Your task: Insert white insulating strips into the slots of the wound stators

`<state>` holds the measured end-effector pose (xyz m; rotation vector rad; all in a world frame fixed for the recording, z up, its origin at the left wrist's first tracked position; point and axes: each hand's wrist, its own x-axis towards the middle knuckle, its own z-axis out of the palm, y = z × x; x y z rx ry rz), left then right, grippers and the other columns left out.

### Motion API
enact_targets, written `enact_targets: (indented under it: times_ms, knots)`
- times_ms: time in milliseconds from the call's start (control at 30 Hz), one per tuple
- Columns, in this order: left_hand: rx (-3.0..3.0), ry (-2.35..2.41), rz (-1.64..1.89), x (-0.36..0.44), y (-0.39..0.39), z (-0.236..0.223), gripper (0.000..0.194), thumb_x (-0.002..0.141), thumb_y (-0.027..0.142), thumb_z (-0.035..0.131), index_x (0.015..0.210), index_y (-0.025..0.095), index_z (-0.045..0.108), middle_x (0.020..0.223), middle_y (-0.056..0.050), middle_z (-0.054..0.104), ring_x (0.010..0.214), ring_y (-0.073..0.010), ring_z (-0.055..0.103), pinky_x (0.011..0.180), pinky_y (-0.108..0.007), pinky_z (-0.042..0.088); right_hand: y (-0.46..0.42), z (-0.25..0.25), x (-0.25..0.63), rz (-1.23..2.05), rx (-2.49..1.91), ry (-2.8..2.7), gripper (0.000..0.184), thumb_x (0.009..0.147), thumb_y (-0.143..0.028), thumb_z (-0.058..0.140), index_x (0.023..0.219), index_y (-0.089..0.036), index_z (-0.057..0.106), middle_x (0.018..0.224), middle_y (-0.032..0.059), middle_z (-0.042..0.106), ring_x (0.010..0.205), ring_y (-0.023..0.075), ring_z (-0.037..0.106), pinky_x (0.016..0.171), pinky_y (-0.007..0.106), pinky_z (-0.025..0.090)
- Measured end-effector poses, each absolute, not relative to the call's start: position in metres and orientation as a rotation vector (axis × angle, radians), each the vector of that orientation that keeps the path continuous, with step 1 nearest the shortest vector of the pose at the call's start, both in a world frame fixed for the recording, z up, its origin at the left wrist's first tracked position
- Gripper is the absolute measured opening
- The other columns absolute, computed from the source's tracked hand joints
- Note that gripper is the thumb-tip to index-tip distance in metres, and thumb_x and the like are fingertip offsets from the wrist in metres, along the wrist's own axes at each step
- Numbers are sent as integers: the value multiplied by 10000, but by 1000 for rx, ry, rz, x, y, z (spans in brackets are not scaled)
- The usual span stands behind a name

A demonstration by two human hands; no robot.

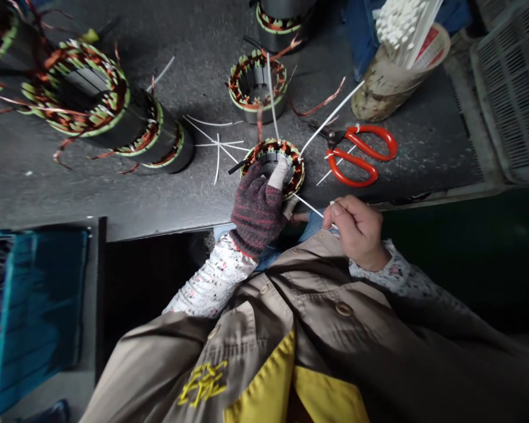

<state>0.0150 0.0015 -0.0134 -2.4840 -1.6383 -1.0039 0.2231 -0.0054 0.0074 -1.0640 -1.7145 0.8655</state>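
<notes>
My left hand point(259, 207), in a dark knitted glove, grips a small stator point(274, 160) with copper windings and green insulation at the near edge of the bench. My right hand point(356, 228), bare, is closed in a pinch on the end of a thin white cable tie point(307, 205) that runs from the stator toward me. Other white ties stick up out of the stator's windings.
Red-handled scissors point(360, 153) lie just right of the stator. A second small stator point(258, 83) stands behind it, larger stators point(86, 97) lie at the left. A tub of white ties point(401, 53) stands at the back right beside a grey crate point(511, 88). Loose ties point(216, 141) litter the bench.
</notes>
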Motion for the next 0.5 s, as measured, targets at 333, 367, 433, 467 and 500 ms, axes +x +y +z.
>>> enact_targets:
  times_ms: [333, 367, 433, 467, 500]
  knots:
    - [-2488, -1649, -1031, 15, 1, -15, 671, 995, 447, 590, 1557, 176, 343, 1340, -178, 676, 1319, -315, 630, 1259, -558, 383, -5, 13, 216, 910, -1144, -1666, 428, 1011, -382, 542, 611, -230, 533, 528, -17, 607, 492, 124, 561, 517, 271, 448]
    - [-2495, -1652, -1038, 15, 1, -15, 673, 995, 453, 589, 1557, 177, 343, 1376, -185, 658, 1335, -319, 620, 1262, -562, 378, -3, 11, 213, 922, -1133, -1649, 437, 1015, -411, 536, 617, -230, 534, 534, -16, 610, 501, 125, 567, 527, 271, 456]
    - [-2500, -1643, -1048, 15, 1, -15, 658, 1001, 453, 576, 1554, 183, 342, 1418, -185, 634, 1359, -322, 605, 1270, -568, 370, 1, 4, 204, 936, -1085, -1620, 456, 1020, -476, 521, 639, -228, 547, 558, -11, 622, 525, 125, 581, 551, 271, 473]
    - [-2497, -1628, -1060, 14, 1, -14, 648, 1007, 446, 565, 1554, 186, 337, 1419, -180, 634, 1366, -319, 603, 1273, -567, 369, 5, 0, 198, 938, -1054, -1607, 463, 1020, -505, 516, 652, -227, 557, 575, -9, 631, 541, 125, 592, 564, 270, 481]
    - [-2489, -1610, -1078, 14, 0, -14, 639, 1013, 434, 555, 1557, 190, 325, 1417, -175, 635, 1375, -316, 598, 1276, -565, 370, 8, -5, 193, 939, -1020, -1591, 468, 1018, -529, 514, 664, -226, 566, 591, -7, 640, 557, 125, 603, 575, 269, 490]
